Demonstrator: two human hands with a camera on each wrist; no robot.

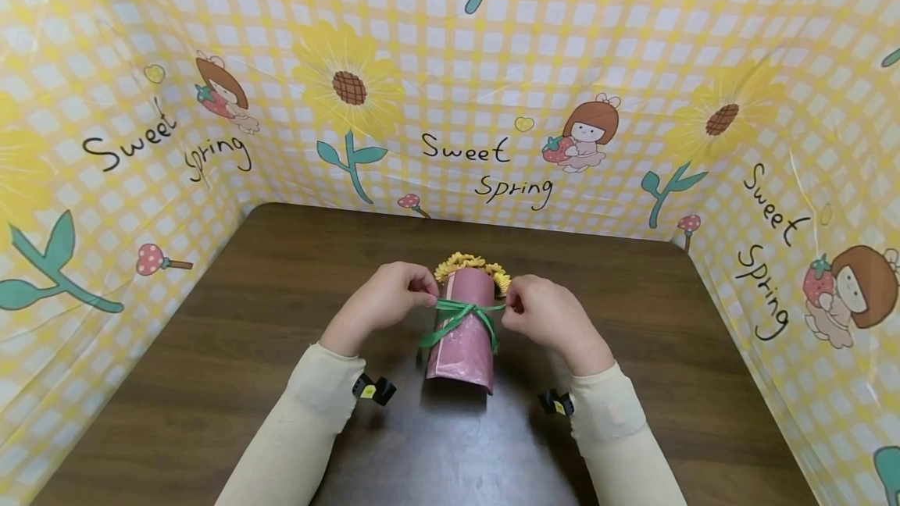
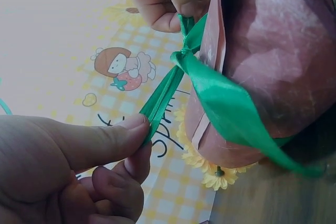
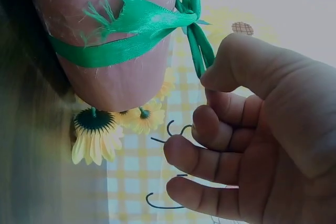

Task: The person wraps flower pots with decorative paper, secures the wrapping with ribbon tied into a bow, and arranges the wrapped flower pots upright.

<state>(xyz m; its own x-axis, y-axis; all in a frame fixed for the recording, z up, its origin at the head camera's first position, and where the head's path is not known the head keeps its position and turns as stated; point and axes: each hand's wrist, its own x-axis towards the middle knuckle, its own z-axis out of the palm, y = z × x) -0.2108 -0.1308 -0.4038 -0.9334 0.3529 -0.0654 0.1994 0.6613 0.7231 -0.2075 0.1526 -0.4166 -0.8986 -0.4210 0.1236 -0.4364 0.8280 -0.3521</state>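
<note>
A bouquet of yellow flowers (image 1: 460, 260) in a pink paper wrap (image 1: 460, 358) lies on the table, blossoms toward the back wall. Around the wrap runs a green ribbon (image 1: 460, 308), crossed and knotted on top, with two loose tails. My left hand (image 1: 383, 301) pinches one ribbon loop between thumb and forefinger, left of the knot. On the other side my right hand (image 1: 555, 318) pinches the opposite loop the same way, its other fingers loosely bent. Both loops are stretched outward from the knot (image 2: 184, 52). One frayed ribbon end (image 3: 107, 17) shows in the right wrist view.
The dark wooden table (image 1: 281, 256) is enclosed at the back and sides by a yellow checked cloth (image 1: 457, 84) printed with sunflowers and cartoon figures. A small black camera (image 1: 374, 389) sits at the left wrist and another camera (image 1: 557, 403) at the right.
</note>
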